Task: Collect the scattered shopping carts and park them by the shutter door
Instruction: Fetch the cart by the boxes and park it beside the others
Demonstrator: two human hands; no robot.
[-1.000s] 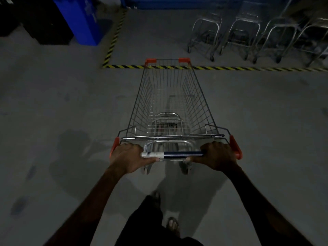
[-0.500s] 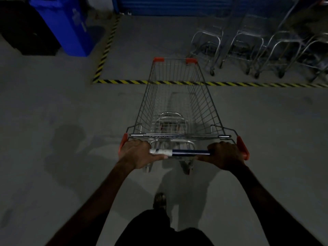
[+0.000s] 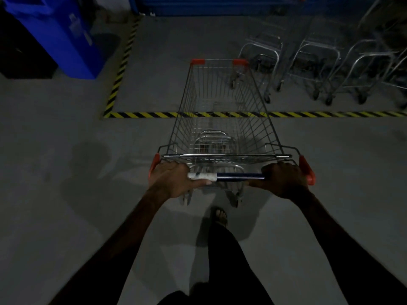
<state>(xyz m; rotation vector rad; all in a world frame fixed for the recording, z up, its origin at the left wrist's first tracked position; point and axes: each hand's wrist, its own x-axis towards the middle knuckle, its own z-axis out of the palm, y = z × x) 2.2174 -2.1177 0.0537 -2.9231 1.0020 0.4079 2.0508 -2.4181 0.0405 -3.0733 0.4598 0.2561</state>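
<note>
Our left hand (image 3: 174, 180) is wrapped around the left end of the cart's handle (image 3: 239, 176), thumb along the taped white patch, and our right hand (image 3: 283, 180) is curled around the right end, so both are gripping the same bar with the blue stretch bare between them. The cart (image 3: 222, 119) stands in front of us with its front half already over the yellow-and-black floor stripe (image 3: 143, 115) and its back wheels on our side of it. The parked carts (image 3: 326, 62) stand in a row to the right inside the marked bay, in front of the blue shutter door (image 3: 209, 5); our cart's front right corner is near the leftmost of them. To do this step well, we judge that we should push evenly with both hands so the nose does not swing, then lean a little more on the left hand to steer the front rightward toward the row. We would slow down as we cross the stripe, since the gap to the nearest parked cart is closing and a hard bump could scatter the row. The blue bin (image 3: 55, 34) stands well off to the left, outside the bay, and should not get in our way. We would let go only once the cart sits square with the others and fully inside the stripe.
</note>
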